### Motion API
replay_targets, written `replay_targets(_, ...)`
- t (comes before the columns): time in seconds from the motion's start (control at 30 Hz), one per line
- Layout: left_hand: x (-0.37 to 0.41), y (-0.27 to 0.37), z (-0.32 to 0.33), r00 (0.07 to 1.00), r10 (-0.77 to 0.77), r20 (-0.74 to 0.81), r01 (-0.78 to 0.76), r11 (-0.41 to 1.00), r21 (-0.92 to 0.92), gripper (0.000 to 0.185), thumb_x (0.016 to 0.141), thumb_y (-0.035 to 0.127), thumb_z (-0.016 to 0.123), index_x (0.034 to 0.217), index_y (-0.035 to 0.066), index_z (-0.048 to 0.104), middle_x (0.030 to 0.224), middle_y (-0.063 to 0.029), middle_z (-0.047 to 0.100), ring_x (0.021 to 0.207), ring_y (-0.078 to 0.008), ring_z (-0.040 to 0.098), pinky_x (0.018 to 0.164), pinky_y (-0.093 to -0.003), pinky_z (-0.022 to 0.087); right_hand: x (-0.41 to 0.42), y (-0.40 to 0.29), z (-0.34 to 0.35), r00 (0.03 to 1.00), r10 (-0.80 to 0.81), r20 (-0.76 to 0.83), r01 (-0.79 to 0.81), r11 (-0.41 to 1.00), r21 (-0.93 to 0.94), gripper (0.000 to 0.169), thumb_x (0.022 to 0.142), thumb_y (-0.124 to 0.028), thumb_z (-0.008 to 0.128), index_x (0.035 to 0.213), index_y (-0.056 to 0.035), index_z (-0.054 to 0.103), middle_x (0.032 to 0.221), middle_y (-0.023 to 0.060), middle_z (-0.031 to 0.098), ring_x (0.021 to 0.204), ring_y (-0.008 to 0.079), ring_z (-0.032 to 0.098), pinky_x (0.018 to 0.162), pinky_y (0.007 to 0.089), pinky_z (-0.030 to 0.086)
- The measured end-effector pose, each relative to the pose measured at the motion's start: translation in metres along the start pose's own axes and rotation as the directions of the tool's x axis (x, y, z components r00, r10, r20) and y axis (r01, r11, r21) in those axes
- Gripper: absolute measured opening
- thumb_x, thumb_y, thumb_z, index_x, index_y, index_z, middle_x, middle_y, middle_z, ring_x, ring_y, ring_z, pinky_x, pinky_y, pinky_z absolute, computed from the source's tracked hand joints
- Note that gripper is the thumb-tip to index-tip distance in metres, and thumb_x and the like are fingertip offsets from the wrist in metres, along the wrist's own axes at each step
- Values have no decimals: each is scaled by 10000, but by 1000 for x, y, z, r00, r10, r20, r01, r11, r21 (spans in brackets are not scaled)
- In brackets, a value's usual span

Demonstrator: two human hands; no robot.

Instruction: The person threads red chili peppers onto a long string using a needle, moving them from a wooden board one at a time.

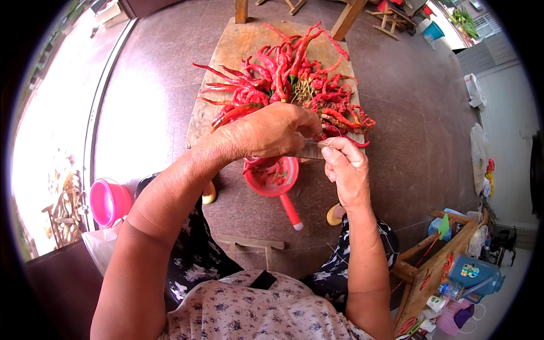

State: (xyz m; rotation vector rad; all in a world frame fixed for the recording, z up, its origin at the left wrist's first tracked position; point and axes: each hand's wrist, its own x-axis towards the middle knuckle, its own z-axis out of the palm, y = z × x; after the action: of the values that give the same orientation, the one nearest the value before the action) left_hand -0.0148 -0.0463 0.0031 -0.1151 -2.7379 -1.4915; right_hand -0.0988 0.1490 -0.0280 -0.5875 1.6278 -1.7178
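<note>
A heap of red chili peppers (276,63) lies on a wooden bench (225,44) in front of me, smooth ones at the left and more wrinkled ones at the right. My left hand (276,129) is bent over the bench's near edge with its fingertips turned down and partly hidden; what they hold cannot be made out. Close to its right, my right hand (346,163) pinches a thin pale thread (333,131) between thumb and forefinger. The thread loops near the peppers and runs towards my left hand. Below the near edge, a red plastic long-handled strainer or scoop (272,187) holds pepper pieces.
A pink bucket (110,202) stands at the left beside a white bag (102,246). At the lower right, a wooden table (440,263) bears a blue jug (474,276), scissors (408,326) and small containers. White plastic bags (478,148) are by the right wall. A low wooden stool's edge (250,242) is near my knees.
</note>
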Motion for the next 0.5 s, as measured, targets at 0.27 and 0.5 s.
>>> replay_targets(0.27,-1,-4,2,990,-117,80,122,990,-64,204,852,61,632,1051,17,646,864,-77,667,799,-143,633,744,-296,521,0,-8,3,996,-47,81,65,967,-248,469,849,-89,659,1295,-13,534,701,-60,497,650,36,442,642,205,404)
replay_targets(0.5,-1,-13,10,979,-187,81,204,884,-422,138,890,80,630,999,-4,633,808,-11,628,723,-85,579,668,-236,497,-5,-14,10,994,-57,95,85,941,-328,587,828,-69,661,1381,-62,467,667,-27,498,639,48,460,644,217,425)
